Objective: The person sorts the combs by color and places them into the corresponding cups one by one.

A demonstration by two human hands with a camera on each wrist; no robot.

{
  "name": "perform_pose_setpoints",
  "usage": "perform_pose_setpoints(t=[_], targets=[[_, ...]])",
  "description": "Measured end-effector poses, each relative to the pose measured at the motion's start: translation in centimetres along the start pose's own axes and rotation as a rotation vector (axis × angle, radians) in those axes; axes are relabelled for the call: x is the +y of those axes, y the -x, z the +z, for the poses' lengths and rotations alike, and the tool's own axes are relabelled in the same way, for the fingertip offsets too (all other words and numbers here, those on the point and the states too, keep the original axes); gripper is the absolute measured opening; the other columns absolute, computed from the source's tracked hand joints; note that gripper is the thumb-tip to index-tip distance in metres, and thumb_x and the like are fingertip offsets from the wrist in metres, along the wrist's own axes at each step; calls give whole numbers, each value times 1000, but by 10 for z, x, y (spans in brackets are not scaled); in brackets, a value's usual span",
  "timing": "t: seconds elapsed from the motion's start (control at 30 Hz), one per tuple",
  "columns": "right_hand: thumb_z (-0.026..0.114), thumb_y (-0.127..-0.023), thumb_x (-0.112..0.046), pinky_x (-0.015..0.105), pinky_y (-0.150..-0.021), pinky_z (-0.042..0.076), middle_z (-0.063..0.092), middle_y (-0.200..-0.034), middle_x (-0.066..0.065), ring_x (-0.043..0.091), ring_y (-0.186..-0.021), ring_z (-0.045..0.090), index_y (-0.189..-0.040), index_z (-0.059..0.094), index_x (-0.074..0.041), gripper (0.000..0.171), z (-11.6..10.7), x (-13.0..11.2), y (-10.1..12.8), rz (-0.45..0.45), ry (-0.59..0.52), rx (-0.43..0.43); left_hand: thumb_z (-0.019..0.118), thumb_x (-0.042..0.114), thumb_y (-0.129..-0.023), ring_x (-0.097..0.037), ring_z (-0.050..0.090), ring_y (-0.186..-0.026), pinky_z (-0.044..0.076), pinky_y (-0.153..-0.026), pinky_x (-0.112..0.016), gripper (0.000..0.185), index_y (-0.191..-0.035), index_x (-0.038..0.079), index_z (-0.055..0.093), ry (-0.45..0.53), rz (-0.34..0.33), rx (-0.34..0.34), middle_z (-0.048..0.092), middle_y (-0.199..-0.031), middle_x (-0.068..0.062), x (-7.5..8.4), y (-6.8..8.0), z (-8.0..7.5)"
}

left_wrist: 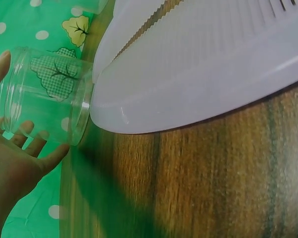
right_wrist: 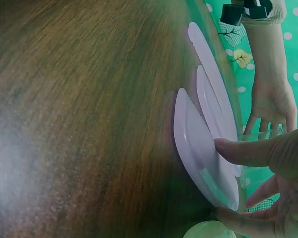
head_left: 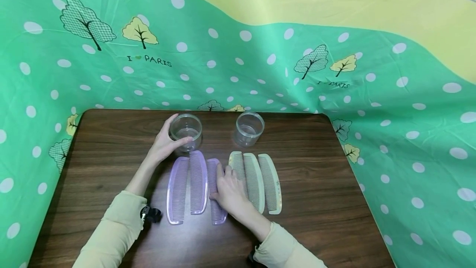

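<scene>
My left hand [head_left: 163, 144] holds a clear glass jar [head_left: 187, 124] at the back of the table, thumb across its front and fingers round its far side. The left wrist view shows fingertips on the jar's side [left_wrist: 44, 94]. Below it lie three purple combs side by side. My right hand [head_left: 231, 188] is over the rightmost purple comb [head_left: 217, 215], thumb and index finger at its two edges; that comb [right_wrist: 193, 139] still lies on the wood. The middle purple comb [head_left: 198, 183] and left purple comb [head_left: 177, 191] lie next to it.
A second glass jar [head_left: 249, 129] stands to the right, near the back edge. Three pale green combs [head_left: 254, 183] lie under and beside my right forearm on the dark wooden table [head_left: 316, 202]. A green dotted cloth [head_left: 253, 69] hangs behind and at both sides.
</scene>
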State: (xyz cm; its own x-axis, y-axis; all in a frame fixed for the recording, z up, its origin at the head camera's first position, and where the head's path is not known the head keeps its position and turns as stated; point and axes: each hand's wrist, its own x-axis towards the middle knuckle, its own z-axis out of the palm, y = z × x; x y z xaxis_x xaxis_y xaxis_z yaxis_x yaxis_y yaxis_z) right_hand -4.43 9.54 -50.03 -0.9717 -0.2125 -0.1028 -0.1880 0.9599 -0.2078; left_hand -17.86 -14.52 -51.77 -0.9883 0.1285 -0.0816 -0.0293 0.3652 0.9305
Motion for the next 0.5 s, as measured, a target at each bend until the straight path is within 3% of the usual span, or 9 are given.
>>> perform_pose_setpoints(t=[0.33, 0.5], targets=[[98, -61, -45, 44, -69, 58, 59, -130, 23, 35, -98, 66, -152, 41, 3, 117, 1, 5, -9, 40, -59, -46, 85, 46, -82, -38, 35, -151, 26, -120, -67, 104, -163, 34, 21, 6, 1, 0, 36, -165, -11, 1, 2, 1], [97, -62, -45, 43, -62, 56, 60, -128, 25, 35, -85, 69, -151, 42, 3, 115, -1, 10, -12, 35, -98, -67, 85, 49, -81, -37, 38, -148, 28, -119, -66, 103, -162, 35, 22, 8, -5, -4, 40, -162, -10, 1, 2, 1]])
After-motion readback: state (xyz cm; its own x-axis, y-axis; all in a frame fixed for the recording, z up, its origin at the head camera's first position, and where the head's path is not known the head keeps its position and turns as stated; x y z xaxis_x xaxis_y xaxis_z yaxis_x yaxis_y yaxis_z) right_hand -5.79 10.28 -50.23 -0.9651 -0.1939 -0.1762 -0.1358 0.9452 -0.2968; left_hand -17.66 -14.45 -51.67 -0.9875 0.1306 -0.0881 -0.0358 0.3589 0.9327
